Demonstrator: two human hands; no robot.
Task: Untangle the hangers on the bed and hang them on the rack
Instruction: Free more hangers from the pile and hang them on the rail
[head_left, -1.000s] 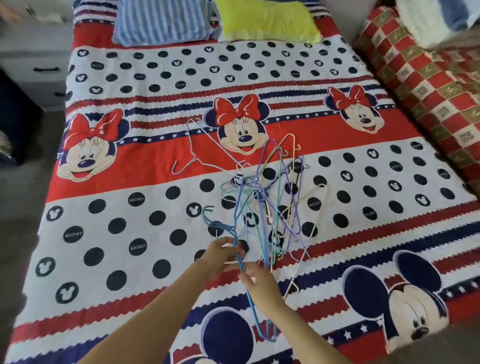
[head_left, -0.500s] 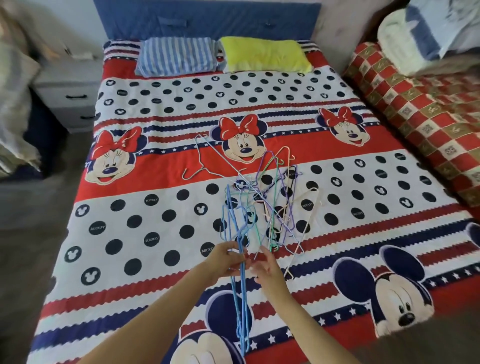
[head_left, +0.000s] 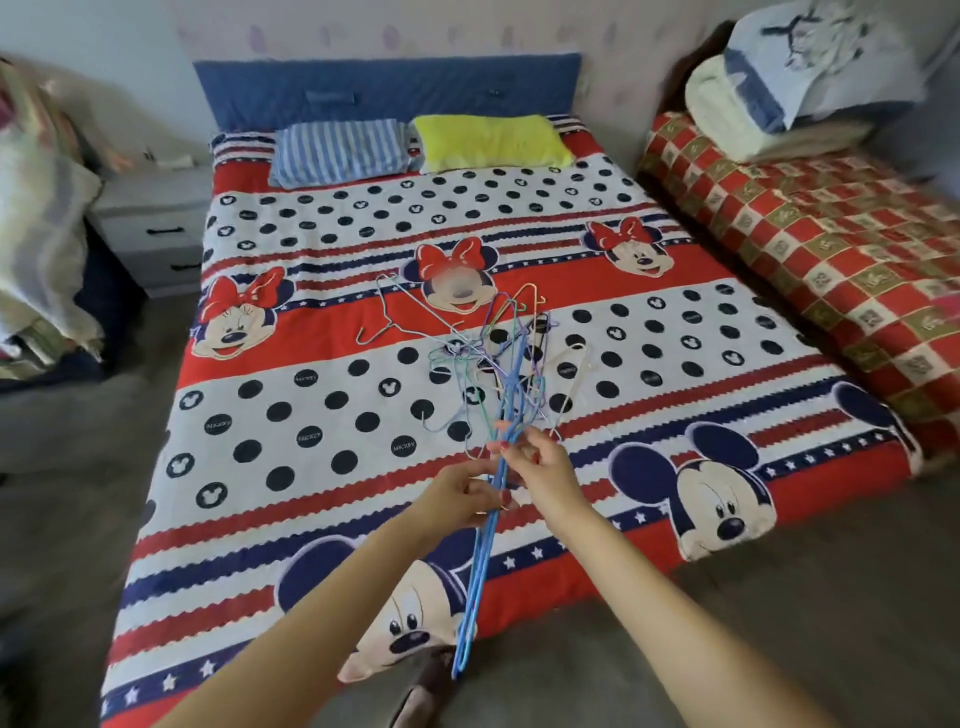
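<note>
Fingers of both hands are pinching the blue hangers: left hand nearer, right hand just beyond. I am drawing them out of the tangle at mid-bed. Judged next: free the far ends gently, avoiding snags.

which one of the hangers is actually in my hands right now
The blue hanger: both the left hand and right hand grip it, and it hangs past the bed's edge. The other hangers lie tangled on the bed.
</note>
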